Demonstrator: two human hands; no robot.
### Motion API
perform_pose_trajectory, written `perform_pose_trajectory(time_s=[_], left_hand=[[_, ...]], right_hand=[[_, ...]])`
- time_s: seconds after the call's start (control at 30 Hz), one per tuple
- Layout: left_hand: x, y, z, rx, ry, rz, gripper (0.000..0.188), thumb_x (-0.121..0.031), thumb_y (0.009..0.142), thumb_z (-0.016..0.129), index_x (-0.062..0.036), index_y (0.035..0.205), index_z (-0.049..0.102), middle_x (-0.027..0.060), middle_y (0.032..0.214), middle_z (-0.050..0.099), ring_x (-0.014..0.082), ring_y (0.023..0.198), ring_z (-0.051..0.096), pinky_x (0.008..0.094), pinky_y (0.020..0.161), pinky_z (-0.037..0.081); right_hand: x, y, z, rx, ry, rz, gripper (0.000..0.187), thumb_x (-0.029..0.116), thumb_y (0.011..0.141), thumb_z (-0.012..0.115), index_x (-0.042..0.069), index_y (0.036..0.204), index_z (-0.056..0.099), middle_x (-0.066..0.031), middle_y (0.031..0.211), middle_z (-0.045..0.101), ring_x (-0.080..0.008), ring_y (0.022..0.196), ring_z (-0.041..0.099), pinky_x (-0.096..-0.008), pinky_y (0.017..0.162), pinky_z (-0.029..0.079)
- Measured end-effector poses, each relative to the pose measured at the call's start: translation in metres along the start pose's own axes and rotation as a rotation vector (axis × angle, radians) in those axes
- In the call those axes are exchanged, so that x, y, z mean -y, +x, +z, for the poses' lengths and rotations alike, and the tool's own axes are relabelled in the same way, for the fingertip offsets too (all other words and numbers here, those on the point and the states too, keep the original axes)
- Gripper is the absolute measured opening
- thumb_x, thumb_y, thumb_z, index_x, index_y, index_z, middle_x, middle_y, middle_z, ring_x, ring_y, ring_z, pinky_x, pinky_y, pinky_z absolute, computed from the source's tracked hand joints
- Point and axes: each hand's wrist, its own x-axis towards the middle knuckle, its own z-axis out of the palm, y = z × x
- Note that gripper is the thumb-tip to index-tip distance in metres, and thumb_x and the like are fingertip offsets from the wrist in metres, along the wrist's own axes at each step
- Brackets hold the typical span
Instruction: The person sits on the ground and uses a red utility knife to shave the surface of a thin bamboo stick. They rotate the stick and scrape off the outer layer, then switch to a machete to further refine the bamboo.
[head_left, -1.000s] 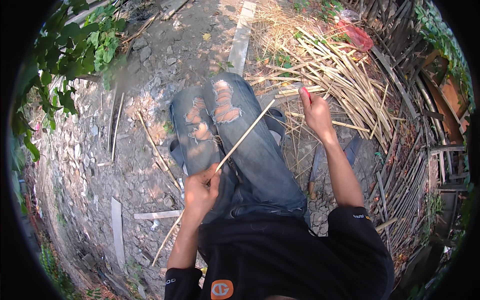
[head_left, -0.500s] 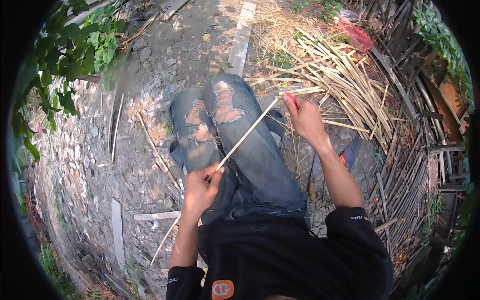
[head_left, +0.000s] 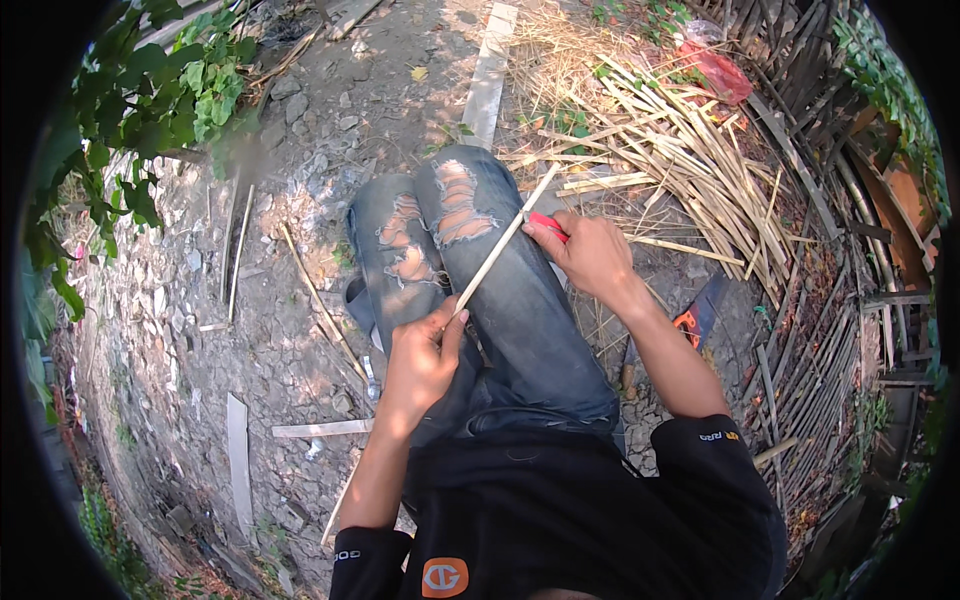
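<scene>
The left hand (head_left: 422, 362) pinched a seemingly half-worked bamboo strip (head_left: 500, 252), the right hand (head_left: 592, 255) clasped a red-handled knife (head_left: 547, 226) against it, and piled strips (head_left: 695, 165), perhaps unworked, lay toward the ground's (head_left: 225, 365) far-right edge

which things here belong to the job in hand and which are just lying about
Job in hand:
long, thin, pale woody stick, left hand
small red tool, right hand, at the stick
probably the heap of pale, slender sticks

Lying about:
crumpled red plastic
long, flat, grey plank
dark-blue and orange saw-like tool
</scene>
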Motion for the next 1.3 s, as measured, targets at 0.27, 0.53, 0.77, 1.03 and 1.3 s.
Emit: perform_pose_trajectory(time_s=[0.27, 0.53, 0.77, 1.03, 1.3], left_hand=[[0.033, -0.022, -0.017, 0.122, -0.098, -0.149, 0.028, -0.016, 0.103, 0.069, 0.0002, 0.126, 0.074, -0.0002, 0.066, 0.056, 0.0054, 0.063, 0.045, 0.0276, 0.056, 0.039], [0.025, -0.012, -0.015, 0.207, -0.179, -0.138, 0.026, -0.015, 0.105, 0.067, -0.0006, 0.126, 0.074, -0.0089, 0.071, 0.044, 0.0044, 0.067, 0.037, 0.0262, 0.058, 0.032], [0.034, -0.024, -0.029, 0.295, -0.27, -0.264, 0.027, -0.014, 0.108, 0.063, -0.0019, 0.129, 0.073, -0.0098, 0.069, 0.044, 0.0018, 0.064, 0.036, 0.0243, 0.055, 0.029], [0.033, -0.022, -0.031, 0.324, -0.467, -0.359, 0.027, -0.011, 0.108, 0.062, 0.0012, 0.129, 0.073, -0.0093, 0.069, 0.045, 0.0011, 0.063, 0.036, 0.0226, 0.054, 0.028], [0.042, -0.029, -0.04, 0.254, -0.36, -0.288, 0.028, -0.012, 0.105, 0.067, -0.0005, 0.13, 0.074, -0.0115, 0.068, 0.044, 0.0012, 0.06, 0.033, 0.0233, 0.053, 0.026]], right_hand=[[-0.115, 0.033, -0.021, -0.292, 0.01, -0.043, 0.051, 0.04, 0.107, 0.062, -0.005, 0.082, 0.068, -0.022, 0.059, 0.057, -0.0376, 0.057, 0.063, -0.049, 0.056, 0.047], [0.015, -0.032, 0.01, 0.177, 0.047, -0.174, 0.059, 0.054, 0.101, 0.064, -0.001, 0.081, 0.067, -0.0269, 0.061, 0.059, -0.0478, 0.064, 0.064, -0.0528, 0.059, 0.049], [-0.079, 0.036, -0.009, -0.2, 0.138, 0.217, 0.063, 0.051, 0.106, 0.057, -0.005, 0.081, 0.069, -0.0275, 0.07, 0.066, -0.047, 0.07, 0.067, -0.0529, 0.066, 0.052], [0.003, -0.022, 0.016, 0.094, 0.059, -0.161, 0.06, 0.053, 0.104, 0.06, -0.003, 0.084, 0.07, -0.0262, 0.066, 0.064, -0.048, 0.067, 0.066, -0.0527, 0.064, 0.052], [-0.057, 0.029, -0.036, -0.019, 0.216, 0.211, 0.063, 0.051, 0.107, 0.055, -0.004, 0.08, 0.068, -0.0214, 0.06, 0.058, -0.0399, 0.059, 0.056, -0.0487, 0.062, 0.047]])
